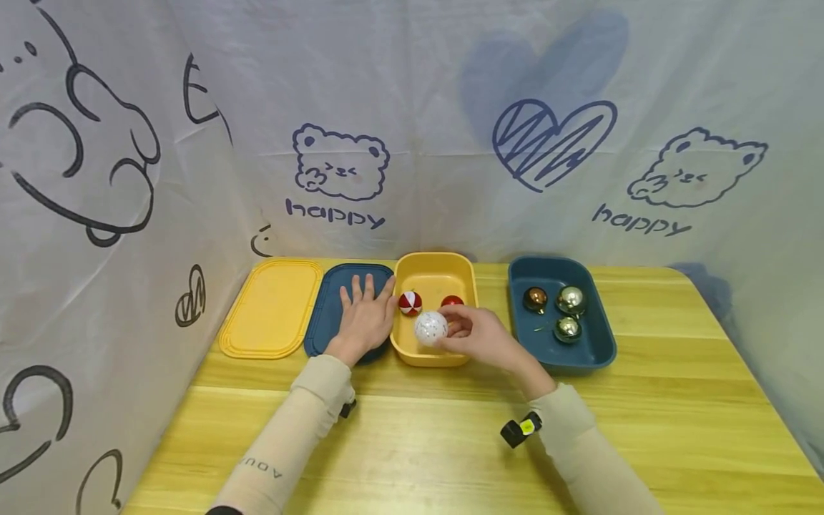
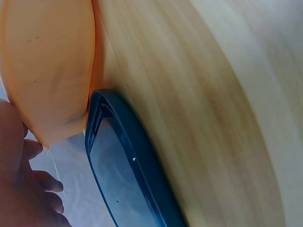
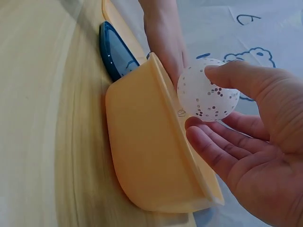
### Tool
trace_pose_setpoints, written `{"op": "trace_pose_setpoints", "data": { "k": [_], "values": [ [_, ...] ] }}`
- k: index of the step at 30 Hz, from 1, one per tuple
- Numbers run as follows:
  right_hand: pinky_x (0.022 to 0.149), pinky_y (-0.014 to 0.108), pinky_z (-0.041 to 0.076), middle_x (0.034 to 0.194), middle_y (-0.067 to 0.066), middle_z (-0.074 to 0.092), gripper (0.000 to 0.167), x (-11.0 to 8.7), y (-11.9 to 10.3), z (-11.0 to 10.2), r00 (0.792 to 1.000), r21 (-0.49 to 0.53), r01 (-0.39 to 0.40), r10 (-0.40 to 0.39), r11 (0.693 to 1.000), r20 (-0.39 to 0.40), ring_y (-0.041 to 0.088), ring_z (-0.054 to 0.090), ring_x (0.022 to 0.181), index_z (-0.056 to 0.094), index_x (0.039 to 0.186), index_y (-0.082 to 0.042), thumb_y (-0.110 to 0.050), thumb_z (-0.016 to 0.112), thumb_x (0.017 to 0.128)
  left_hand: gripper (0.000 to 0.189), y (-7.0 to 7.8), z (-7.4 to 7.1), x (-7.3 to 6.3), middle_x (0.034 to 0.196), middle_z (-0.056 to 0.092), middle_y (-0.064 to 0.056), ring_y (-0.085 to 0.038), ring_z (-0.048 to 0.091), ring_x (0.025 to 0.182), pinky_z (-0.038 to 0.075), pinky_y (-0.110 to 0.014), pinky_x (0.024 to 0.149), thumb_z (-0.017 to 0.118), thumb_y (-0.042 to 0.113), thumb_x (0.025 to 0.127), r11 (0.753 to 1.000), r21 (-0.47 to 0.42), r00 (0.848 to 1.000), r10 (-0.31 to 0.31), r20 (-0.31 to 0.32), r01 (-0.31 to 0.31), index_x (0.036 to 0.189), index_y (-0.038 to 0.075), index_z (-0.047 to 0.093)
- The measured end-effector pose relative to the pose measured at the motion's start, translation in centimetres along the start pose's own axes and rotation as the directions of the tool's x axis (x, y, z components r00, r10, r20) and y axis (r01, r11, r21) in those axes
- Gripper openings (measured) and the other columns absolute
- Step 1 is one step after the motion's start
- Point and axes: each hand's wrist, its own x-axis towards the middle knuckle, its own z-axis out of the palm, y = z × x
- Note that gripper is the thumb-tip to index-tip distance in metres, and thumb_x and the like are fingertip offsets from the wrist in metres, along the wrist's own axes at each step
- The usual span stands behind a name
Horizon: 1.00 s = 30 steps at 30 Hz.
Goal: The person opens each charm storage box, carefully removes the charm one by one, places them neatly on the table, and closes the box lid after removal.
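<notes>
My right hand (image 1: 481,335) pinches a clear-white ball with small shiny flecks (image 1: 430,328) between thumb and fingers. It holds the ball over the yellow box (image 1: 433,274), and in the right wrist view the ball (image 3: 201,97) shows beside the box's rim. Inside that box lie a red-and-white ball (image 1: 410,303) and a red ball (image 1: 453,301), the latter partly covered by my right hand. My left hand (image 1: 367,320) is spread with straight fingers above the dark blue lid (image 1: 327,315), its thumb side right at the yellow box's left rim.
A dark blue box (image 1: 595,350) stands to the right, with a brown bauble (image 1: 535,299), a pale gold bauble (image 1: 571,300) and a smaller gold bauble (image 1: 568,329) in it. At far left a yellow lid (image 1: 272,307) lies flat on the wooden table (image 1: 412,443). A printed white curtain (image 1: 444,186) hangs behind.
</notes>
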Motion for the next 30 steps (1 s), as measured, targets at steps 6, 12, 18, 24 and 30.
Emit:
{"op": "trace_pose_setpoints", "data": {
  "k": [6,12,18,24,30],
  "values": [
    [0.085,0.031,0.063,0.112,0.011,0.076,0.056,-1.6,-0.3,0.2,1.000,0.007,0.014,-0.014,1.000,0.013,0.019,0.073,0.097,0.067,0.137,-0.007,-0.022,0.089,0.087,0.056,0.1,-0.1,-0.2,0.173,0.019,-0.028,-0.053,0.002,0.161,0.003,-0.073,0.127,0.030,0.041,0.116,1.000,0.006,1.000,0.008,-0.008,-0.008,0.170,0.026,0.025],
    [0.088,0.030,0.063,0.115,0.008,0.076,0.056,-3.2,-0.2,0.8,0.995,-0.060,0.097,-0.096,0.994,0.022,0.017,0.074,0.097,0.068,0.136,-0.007,-0.023,0.089,0.086,0.056,0.3,-0.2,-0.2,0.173,0.019,-0.029,-0.054,0.003,0.161,0.001,-0.073,0.127,0.031,0.040,0.116,1.000,0.005,1.000,0.011,-0.008,-0.011,0.170,0.025,0.025],
    [0.087,0.027,0.062,0.117,0.005,0.075,0.053,-4.7,0.2,1.4,0.988,-0.086,0.146,-0.140,0.986,0.064,0.013,0.072,0.099,0.068,0.132,-0.010,-0.023,0.089,0.086,0.057,0.2,-0.2,-0.1,0.173,0.019,-0.029,-0.055,0.004,0.161,0.003,-0.073,0.127,0.031,0.040,0.116,1.000,0.015,1.000,0.014,-0.006,-0.014,0.170,0.026,0.024],
    [0.090,0.030,0.062,0.118,0.003,0.074,0.052,-5.7,0.6,2.1,0.975,-0.124,0.208,-0.196,0.970,0.104,0.013,0.070,0.101,0.068,0.132,-0.011,-0.020,0.089,0.085,0.056,0.3,-0.3,-0.1,0.173,0.018,-0.029,-0.055,0.004,0.161,0.002,-0.072,0.128,0.030,0.041,0.116,1.000,0.012,1.000,0.010,0.000,-0.010,0.170,0.026,0.024],
    [0.090,0.036,0.063,0.119,0.003,0.073,0.049,-6.1,1.5,2.7,0.972,-0.118,0.206,-0.190,0.971,0.135,0.013,0.070,0.101,0.069,0.130,-0.013,-0.014,0.088,0.084,0.056,0.3,-0.3,-0.1,0.173,0.018,-0.028,-0.054,0.004,0.161,0.004,-0.072,0.128,0.030,0.041,0.116,1.000,0.011,1.000,-0.002,0.003,0.002,0.170,0.027,0.024]
  ]
}}
